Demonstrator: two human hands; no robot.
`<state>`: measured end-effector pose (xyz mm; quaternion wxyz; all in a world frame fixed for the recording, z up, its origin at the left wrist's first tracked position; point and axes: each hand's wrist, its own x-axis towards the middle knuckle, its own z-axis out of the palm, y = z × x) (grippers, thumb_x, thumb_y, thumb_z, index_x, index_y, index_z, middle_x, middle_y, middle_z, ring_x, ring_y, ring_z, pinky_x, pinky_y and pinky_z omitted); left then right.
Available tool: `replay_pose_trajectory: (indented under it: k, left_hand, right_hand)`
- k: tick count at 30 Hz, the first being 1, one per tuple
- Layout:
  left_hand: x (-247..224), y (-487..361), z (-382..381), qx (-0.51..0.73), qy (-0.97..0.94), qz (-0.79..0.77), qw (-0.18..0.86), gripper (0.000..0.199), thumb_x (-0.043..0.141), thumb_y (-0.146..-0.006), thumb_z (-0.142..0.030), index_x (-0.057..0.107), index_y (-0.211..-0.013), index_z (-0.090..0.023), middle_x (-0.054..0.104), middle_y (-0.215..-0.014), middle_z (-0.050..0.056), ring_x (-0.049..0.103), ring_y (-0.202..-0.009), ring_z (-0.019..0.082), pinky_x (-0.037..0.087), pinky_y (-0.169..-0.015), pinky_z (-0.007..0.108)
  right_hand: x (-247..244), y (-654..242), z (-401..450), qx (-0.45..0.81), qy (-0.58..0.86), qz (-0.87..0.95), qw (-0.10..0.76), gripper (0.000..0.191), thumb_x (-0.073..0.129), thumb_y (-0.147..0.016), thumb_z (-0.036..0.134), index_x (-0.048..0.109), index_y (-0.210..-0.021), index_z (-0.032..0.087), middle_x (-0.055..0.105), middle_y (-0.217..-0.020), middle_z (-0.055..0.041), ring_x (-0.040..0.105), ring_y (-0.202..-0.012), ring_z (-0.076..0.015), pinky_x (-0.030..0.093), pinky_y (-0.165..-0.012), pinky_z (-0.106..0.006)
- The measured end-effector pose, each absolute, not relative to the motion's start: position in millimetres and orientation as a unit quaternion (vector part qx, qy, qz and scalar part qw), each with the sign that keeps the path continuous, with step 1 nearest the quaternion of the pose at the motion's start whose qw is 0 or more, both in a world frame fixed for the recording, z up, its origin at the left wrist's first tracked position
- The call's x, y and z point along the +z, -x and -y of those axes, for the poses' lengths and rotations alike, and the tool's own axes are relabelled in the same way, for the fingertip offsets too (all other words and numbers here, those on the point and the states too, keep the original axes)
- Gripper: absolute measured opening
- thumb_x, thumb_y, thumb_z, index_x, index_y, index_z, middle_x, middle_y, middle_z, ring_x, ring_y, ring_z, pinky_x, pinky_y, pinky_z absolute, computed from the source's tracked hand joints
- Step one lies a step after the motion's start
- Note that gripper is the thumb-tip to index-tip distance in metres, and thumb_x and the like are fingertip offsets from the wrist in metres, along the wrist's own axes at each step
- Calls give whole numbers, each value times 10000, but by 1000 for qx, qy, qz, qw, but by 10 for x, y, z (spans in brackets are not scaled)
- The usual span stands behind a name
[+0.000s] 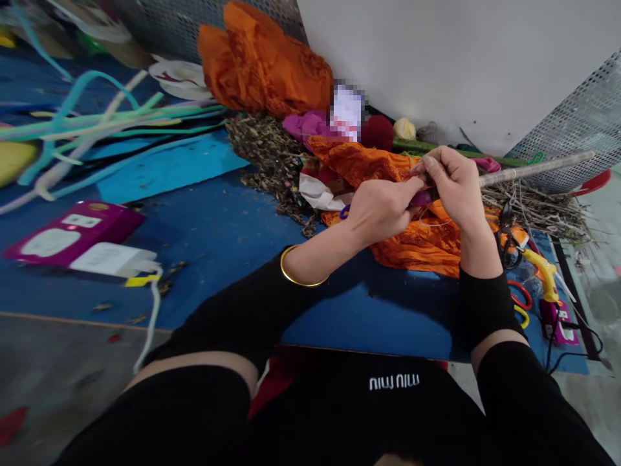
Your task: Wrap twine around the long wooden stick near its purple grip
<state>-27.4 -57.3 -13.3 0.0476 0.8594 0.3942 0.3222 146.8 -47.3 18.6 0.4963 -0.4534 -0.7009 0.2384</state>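
My left hand [383, 204] is closed near the purple-wrapped end [423, 197] of a long, pale stick [538, 169]. Right beside it, my right hand [456, 184] is closed over the stick, its thumb and fingertips pinched together. Whatever lies in that pinch is too small to make out. The stick slants up to the right, past my right hand. A fine thread [436, 224] hangs beneath my hands. Crumpled orange cloth [417, 249] lies under and behind them on the blue table [233, 252].
Dry twigs [548, 210], black-bladed cutters [507, 236], red-handled scissors [521, 294] and a yellow-handled glue gun [546, 272] lie at right. Dried plant bits [264, 152] and an orange fabric bundle [266, 65] sit behind. Coloured foam-like strips [111, 126] and a purple power strip [75, 230] occupy the left.
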Motion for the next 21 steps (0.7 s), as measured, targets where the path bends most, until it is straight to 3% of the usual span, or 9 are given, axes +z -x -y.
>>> replay_pose_trajectory:
  k: [2,6,9,11,14,19,21]
  left_hand:
    - [-145,286,559,323,-866,-380,43,335,589,-924,-291,740,-1189,-154,792,-940,134,734,-819,258,475,-713,316]
    - [-116,358,515,324,-867,-377,32,317,594,-920,-286,785,-1129,-142,797,-933,129,738,-833,265,482,-726,326]
    - [-27,472,466,350,-850,-391,50,337,635,-904,-290,797,-1176,-171,815,-1016,100,748,-899,258,495,-772,321]
    - [57,576,427,370,-832,-408,67,341,670,-892,-303,807,-1185,-197,822,-1043,75,751,-929,255,501,-793,323]
    - [185,748,366,396,-805,-430,101,325,733,-845,-296,831,-1140,-200,827,-1001,56,748,-893,250,516,-786,333]
    - [316,990,278,416,-779,-429,192,273,771,-767,-227,841,-1023,-167,804,-860,26,706,-772,207,542,-734,314]
    - [337,1060,251,411,-778,-419,223,253,785,-739,-221,838,-981,-171,804,-872,20,697,-778,203,542,-724,298]
  right_hand:
    - [198,-1461,476,236,451,713,482,275,659,-999,418,686,-806,224,708,-788,18,674,-711,-109,596,-743,-295]
    - [274,-1519,489,228,413,720,509,328,699,-965,469,688,-748,224,744,-885,-15,717,-905,-139,598,-846,-308]
    - [403,-1668,554,256,399,678,561,390,739,-908,563,683,-727,222,720,-836,-6,671,-721,-115,573,-683,-282]
    - [514,-1826,625,288,408,647,576,400,775,-867,580,682,-712,223,709,-783,7,549,-531,-68,478,-520,-244]
    - [661,-2146,724,333,418,611,584,361,850,-787,519,686,-675,218,727,-757,-7,388,-402,-26,295,-382,-228]
    - [714,-2786,755,298,418,528,677,317,918,-597,384,670,-600,187,714,-689,-19,272,-318,3,98,-346,-260]
    - [683,-3017,725,243,434,488,717,305,889,-622,370,641,-579,197,692,-658,-3,250,-314,4,59,-350,-276]
